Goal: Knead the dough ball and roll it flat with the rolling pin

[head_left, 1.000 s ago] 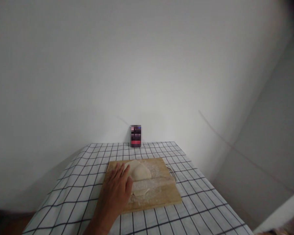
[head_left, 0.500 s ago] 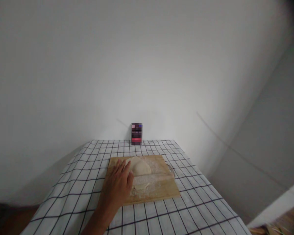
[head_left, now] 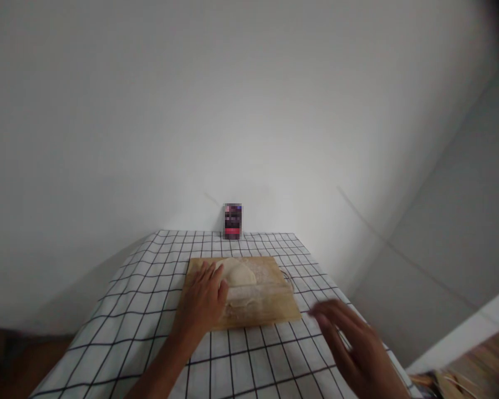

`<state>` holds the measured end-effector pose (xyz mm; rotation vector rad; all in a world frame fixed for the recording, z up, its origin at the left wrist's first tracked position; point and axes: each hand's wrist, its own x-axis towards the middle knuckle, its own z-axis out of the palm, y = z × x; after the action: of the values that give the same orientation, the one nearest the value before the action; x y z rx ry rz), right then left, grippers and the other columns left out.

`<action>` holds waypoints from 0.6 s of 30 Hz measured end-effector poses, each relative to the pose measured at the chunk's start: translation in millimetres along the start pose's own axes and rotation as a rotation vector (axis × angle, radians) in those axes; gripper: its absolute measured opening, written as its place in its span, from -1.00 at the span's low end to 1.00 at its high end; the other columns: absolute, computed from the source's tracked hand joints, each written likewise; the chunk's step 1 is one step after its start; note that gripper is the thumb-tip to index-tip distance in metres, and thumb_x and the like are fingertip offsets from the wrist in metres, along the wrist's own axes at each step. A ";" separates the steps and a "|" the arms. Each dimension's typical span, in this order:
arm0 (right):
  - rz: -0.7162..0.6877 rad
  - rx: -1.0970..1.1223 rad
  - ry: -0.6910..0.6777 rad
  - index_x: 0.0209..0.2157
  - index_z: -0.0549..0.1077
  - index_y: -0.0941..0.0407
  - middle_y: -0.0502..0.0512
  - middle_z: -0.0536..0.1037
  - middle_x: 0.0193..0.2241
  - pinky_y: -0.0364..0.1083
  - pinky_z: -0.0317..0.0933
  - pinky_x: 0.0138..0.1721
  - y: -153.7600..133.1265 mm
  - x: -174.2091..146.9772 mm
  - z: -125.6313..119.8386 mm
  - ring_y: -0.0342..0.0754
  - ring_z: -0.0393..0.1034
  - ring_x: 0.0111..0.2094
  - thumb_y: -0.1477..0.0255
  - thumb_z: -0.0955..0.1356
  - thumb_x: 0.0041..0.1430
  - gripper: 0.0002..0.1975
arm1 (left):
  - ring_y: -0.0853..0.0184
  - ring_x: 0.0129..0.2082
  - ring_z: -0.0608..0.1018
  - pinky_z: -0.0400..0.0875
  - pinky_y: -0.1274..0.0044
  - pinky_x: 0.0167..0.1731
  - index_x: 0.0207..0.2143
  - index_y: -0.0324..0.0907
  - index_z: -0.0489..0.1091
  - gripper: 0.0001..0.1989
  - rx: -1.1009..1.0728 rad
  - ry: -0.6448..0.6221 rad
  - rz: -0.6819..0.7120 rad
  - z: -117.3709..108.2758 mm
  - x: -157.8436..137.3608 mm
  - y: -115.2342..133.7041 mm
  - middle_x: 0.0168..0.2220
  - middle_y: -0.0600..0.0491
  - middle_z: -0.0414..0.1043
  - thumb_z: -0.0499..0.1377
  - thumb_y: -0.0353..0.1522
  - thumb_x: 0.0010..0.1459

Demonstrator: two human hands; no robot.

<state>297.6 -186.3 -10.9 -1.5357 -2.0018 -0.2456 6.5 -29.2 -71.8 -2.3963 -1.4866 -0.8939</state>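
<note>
1. Head view looks down on a bench [head_left: 120, 310] covered by a white cloth with a black grid, pushed against a plain pale wall.
2. A wooden board [head_left: 274, 307], dusted with flour, lies on the bench near its far half.
3. A pale mound of dough [head_left: 238, 273] sits on the board's far left part; a flatter piece of dough lies just in front of it, toward the near edge.
4. The left hand [head_left: 203, 302] rests palm down on the left side of the board, its fingers [head_left: 208, 275] stretched out and slightly apart, the fingertips touching or just beside the left edge of the dough mound. It grips nothing.
5. The right hand [head_left: 355, 343] hangs above the cloth to the right of the board's near right corner, blurred, with fingers [head_left: 328, 318] spread and pointing left toward the board. It holds nothing and is apart from the dough.
6. A small dark box [head_left: 232, 221] with a red band stands upright at the far edge of the bench against the wall, well behind the board; its print is too blurred to read.
</note>
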 end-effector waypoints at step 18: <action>0.145 -0.241 -0.364 -0.36 0.54 0.06 0.15 0.67 -0.27 -0.08 0.22 -0.28 -2.7 97.1 84.4 -0.01 0.53 -0.30 0.06 0.02 0.54 -0.35 | 0.06 0.29 0.42 0.19 0.14 0.37 0.20 -0.30 0.42 -0.52 0.044 -0.060 0.005 -3.1 6.5 -1.0 0.21 -0.17 0.49 -0.08 -0.37 0.36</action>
<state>251.2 -67.0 -24.2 -1.9878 -2.1822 -0.1613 6.4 -25.2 -65.7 -2.4142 -1.5036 -0.7865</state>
